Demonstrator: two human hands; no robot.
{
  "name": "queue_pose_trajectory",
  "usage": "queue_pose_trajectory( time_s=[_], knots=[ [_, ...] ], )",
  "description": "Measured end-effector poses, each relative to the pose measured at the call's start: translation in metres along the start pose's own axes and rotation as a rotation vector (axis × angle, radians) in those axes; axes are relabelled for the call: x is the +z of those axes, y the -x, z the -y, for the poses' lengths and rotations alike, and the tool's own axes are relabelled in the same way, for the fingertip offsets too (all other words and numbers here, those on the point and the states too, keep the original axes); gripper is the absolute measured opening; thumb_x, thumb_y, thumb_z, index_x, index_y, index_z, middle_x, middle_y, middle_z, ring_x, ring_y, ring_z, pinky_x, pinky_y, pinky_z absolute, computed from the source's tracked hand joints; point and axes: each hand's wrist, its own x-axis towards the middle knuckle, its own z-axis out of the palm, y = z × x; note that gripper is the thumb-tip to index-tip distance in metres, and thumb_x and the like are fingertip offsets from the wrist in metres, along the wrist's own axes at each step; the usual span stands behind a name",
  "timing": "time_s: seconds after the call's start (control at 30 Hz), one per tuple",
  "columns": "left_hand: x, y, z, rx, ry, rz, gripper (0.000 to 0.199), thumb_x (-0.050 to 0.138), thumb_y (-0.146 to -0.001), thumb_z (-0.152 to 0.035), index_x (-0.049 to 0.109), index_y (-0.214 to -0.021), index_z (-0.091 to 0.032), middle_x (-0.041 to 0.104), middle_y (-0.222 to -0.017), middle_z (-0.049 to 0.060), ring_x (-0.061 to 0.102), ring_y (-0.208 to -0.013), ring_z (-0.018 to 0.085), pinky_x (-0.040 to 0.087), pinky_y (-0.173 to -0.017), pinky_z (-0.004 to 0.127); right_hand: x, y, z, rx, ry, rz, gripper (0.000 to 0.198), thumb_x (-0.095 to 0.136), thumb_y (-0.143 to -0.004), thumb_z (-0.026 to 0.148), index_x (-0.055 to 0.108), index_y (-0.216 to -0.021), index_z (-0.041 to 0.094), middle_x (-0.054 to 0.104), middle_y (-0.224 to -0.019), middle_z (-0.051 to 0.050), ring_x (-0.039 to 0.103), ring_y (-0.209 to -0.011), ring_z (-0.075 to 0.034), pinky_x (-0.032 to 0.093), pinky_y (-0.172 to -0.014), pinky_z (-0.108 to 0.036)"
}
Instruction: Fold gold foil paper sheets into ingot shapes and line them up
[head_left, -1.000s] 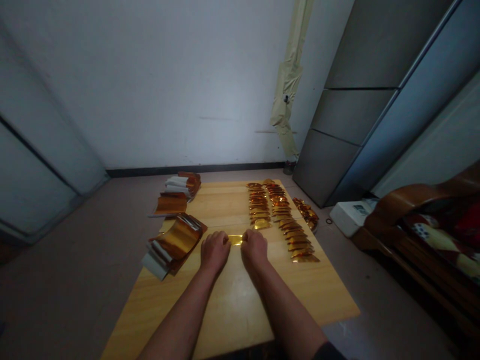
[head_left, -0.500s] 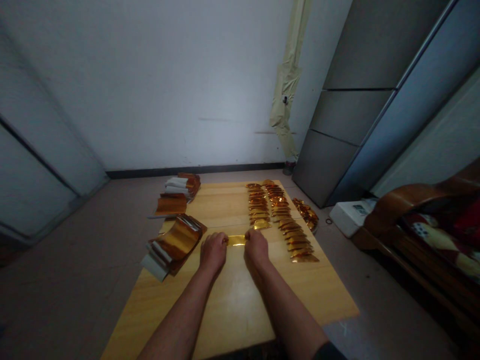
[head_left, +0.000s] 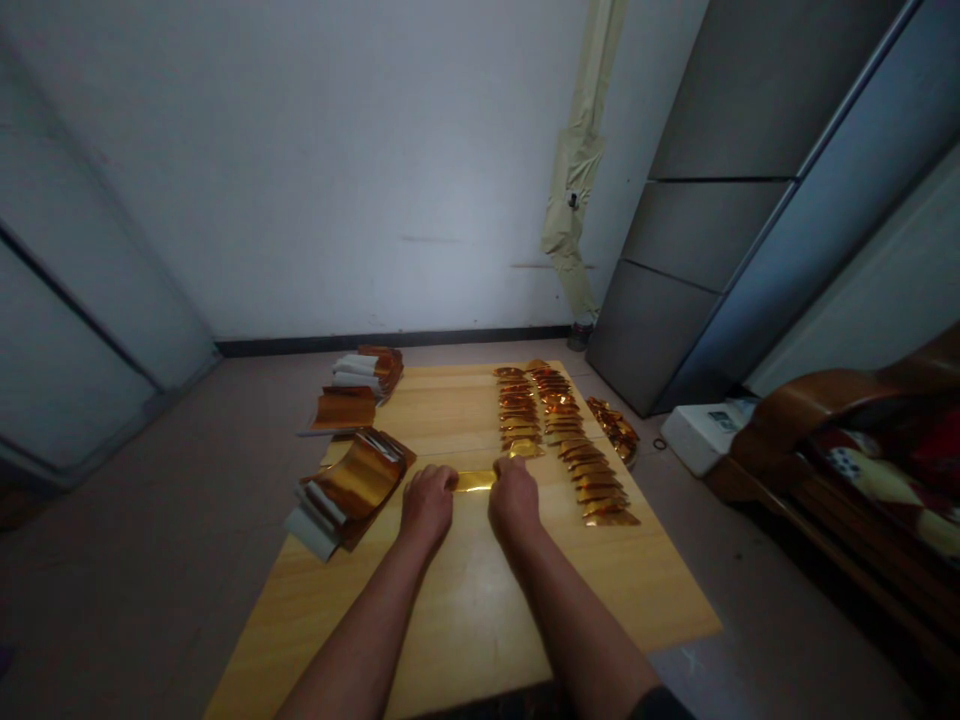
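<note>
A narrow folded strip of gold foil paper point(head_left: 475, 482) stretches between my two hands over the wooden table point(head_left: 465, 610). My left hand point(head_left: 428, 505) is closed on its left end, and my right hand point(head_left: 514, 497) grips the right end, fingers curled over it. The fingertips partly hide both ends. Left of my left hand lies a stack of gold foil sheets point(head_left: 356, 478) with pale backs. Just beyond my right hand are folded gold foil pieces point(head_left: 519, 405) in a column, and a second column of folded pieces point(head_left: 592, 475) runs to the right.
More foil sheets point(head_left: 345, 408) lie at the table's far left. A container of gold pieces point(head_left: 615, 428) stands off the right edge. Beyond are a grey refrigerator point(head_left: 675, 230), a white box point(head_left: 699, 438) and a wooden bench point(head_left: 787, 420). A white wall rises behind.
Both hands keep their grip on the strip in nearly the same place. The right hand's fingers have shifted slightly at its end. The whole view has moved a little.
</note>
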Motion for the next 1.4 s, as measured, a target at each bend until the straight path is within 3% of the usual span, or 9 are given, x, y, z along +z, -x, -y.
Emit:
queue_pose_trajectory(
  time_s=[0.17,0.37,0.63,0.83,1.2,1.4],
  knots=[
    [0.0,0.003,-0.002,-0.001,-0.009,-0.019,0.033,0.045,-0.074,-0.006,0.064,-0.096,-0.022,0.065,-0.098,0.006,0.056,-0.098,0.023,0.04,-0.085,0.034,0.002,0.002,-0.002,-0.053,0.047,0.0,0.031,0.046,-0.077,0.001,0.067,-0.091,0.019,0.06,-0.095,-0.007,0.056,-0.071,-0.016,0.032,-0.066,-0.028],
    [0.005,0.007,-0.001,0.027,0.038,-0.12,0.036,0.049,-0.081,-0.018,0.058,-0.115,-0.02,0.065,-0.109,0.008,0.055,-0.103,0.025,0.04,-0.089,0.037,0.003,0.004,-0.007,-0.088,-0.037,-0.054,0.034,0.048,-0.074,0.0,0.065,-0.097,0.019,0.059,-0.099,-0.006,0.055,-0.075,-0.017,0.034,-0.068,-0.027],
    [0.01,0.008,0.002,0.063,0.103,-0.235,0.013,0.053,-0.079,-0.016,0.059,-0.088,-0.022,0.062,-0.086,0.003,0.053,-0.086,0.021,0.042,-0.077,0.032,0.0,0.008,-0.008,-0.134,-0.089,-0.105,0.034,0.045,-0.067,-0.003,0.06,-0.087,0.02,0.055,-0.092,-0.001,0.049,-0.07,-0.015,0.03,-0.065,-0.026],
    [0.009,0.012,0.003,0.101,0.103,-0.287,0.009,0.055,-0.077,-0.014,0.056,-0.08,-0.023,0.059,-0.081,0.003,0.051,-0.085,0.021,0.042,-0.077,0.031,0.003,0.01,-0.01,-0.165,-0.112,-0.123,0.032,0.043,-0.068,-0.002,0.059,-0.084,0.021,0.054,-0.09,-0.001,0.049,-0.071,-0.014,0.031,-0.065,-0.026],
    [0.009,0.012,0.003,0.086,0.108,-0.234,0.011,0.054,-0.079,-0.015,0.061,-0.085,-0.023,0.061,-0.087,0.004,0.052,-0.09,0.021,0.044,-0.082,0.032,0.0,0.012,-0.011,-0.196,-0.16,-0.099,0.037,0.045,-0.076,0.002,0.062,-0.101,0.022,0.059,-0.104,-0.004,0.056,-0.088,-0.016,0.039,-0.077,-0.025],
    [0.011,0.011,0.004,0.091,0.098,-0.24,0.022,0.056,-0.079,-0.018,0.062,-0.1,-0.022,0.062,-0.094,0.005,0.053,-0.096,0.023,0.044,-0.086,0.033,0.0,0.012,-0.011,-0.183,-0.179,-0.084,0.034,0.048,-0.078,0.005,0.065,-0.102,0.023,0.059,-0.109,-0.004,0.057,-0.09,-0.016,0.04,-0.08,-0.024]
  ],
)
